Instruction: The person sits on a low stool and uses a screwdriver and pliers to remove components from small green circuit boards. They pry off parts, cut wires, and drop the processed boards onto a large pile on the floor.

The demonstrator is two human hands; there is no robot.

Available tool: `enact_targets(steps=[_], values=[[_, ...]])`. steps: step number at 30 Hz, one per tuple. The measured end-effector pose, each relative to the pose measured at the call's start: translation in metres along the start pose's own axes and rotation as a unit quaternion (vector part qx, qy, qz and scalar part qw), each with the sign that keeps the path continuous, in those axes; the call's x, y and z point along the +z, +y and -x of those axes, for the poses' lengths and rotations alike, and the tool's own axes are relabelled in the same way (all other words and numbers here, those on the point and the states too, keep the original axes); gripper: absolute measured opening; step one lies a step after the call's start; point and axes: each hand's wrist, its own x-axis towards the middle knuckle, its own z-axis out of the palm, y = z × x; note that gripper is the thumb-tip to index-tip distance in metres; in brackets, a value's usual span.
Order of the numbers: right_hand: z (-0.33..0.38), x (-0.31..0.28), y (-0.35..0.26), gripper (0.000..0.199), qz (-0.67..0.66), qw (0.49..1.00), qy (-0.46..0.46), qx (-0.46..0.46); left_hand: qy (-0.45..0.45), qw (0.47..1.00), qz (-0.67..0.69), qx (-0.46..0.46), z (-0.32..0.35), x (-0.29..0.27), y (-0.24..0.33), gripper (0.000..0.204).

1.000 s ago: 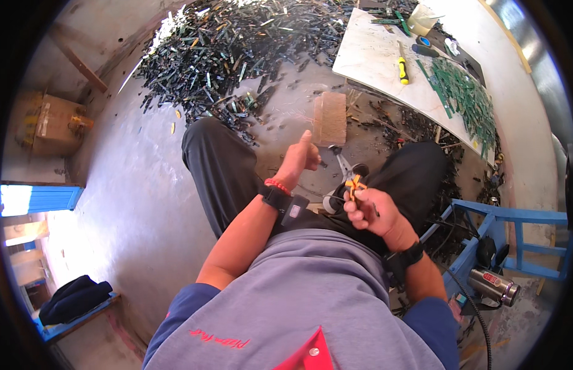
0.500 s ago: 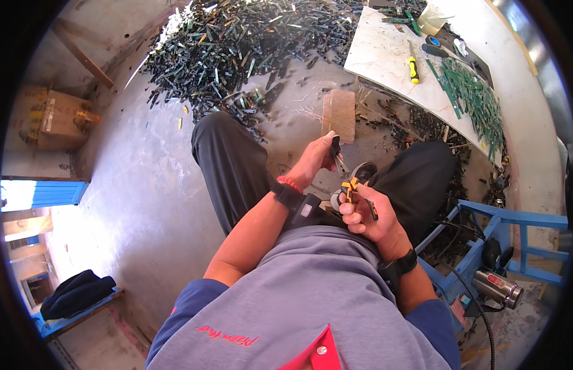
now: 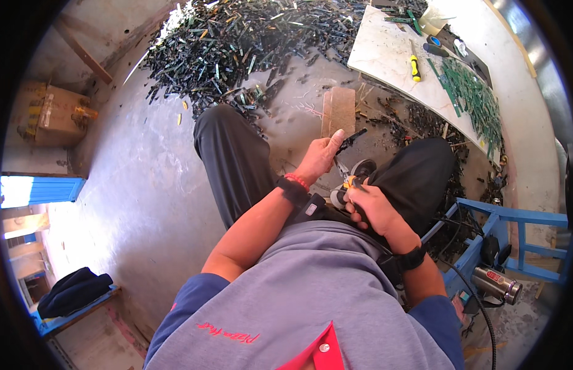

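Note:
My left hand (image 3: pixel 318 159) is closed on a narrow black strip (image 3: pixel 353 140), which sticks out past the fingertips toward the upper right. My right hand (image 3: pixel 374 206) is wrapped round a pair of pliers (image 3: pixel 350 180) with yellow and black handles. Their metal jaws point up toward the left fingers, close beneath the strip. Whether the jaws touch the strip I cannot tell. Both hands are held between my knees, above my shoe (image 3: pixel 363 169).
A heap of dark strips (image 3: pixel 237 55) covers the floor ahead. A brick (image 3: pixel 339 112) lies beyond my hands. On the right, a white board (image 3: pixel 385 55) bears a yellow-handled screwdriver (image 3: pixel 415 68) and green strips (image 3: pixel 471 92). A blue stool (image 3: pixel 514 216) and steel flask (image 3: pixel 496 285) are nearby.
The black strip has swung out to the upper right in my left hand. My right hand has turned over and closed further round the pliers' handles, hiding more of them.

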Motion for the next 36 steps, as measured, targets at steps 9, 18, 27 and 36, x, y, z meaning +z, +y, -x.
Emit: enact_targets(steps=[9,18,27,36], values=[[-0.006,-0.031,-0.022,0.027,0.014,0.995,-0.069,0.07,0.008,0.994,0.068,-0.083,-0.002,-0.006,-0.005,0.063],[0.011,0.0,0.003,0.037,-0.495,0.83,-0.236,0.104,0.051,0.986,0.158,-0.001,-0.007,-0.017,0.001,0.061],[0.005,0.023,-0.014,0.043,-0.593,0.751,-0.287,0.051,-0.097,0.97,0.221,-0.032,-0.016,-0.01,-0.005,0.061],[-0.006,0.013,-0.016,0.036,-0.526,0.836,-0.151,0.038,-0.095,0.978,0.183,-0.016,0.002,-0.003,0.0,0.054]])
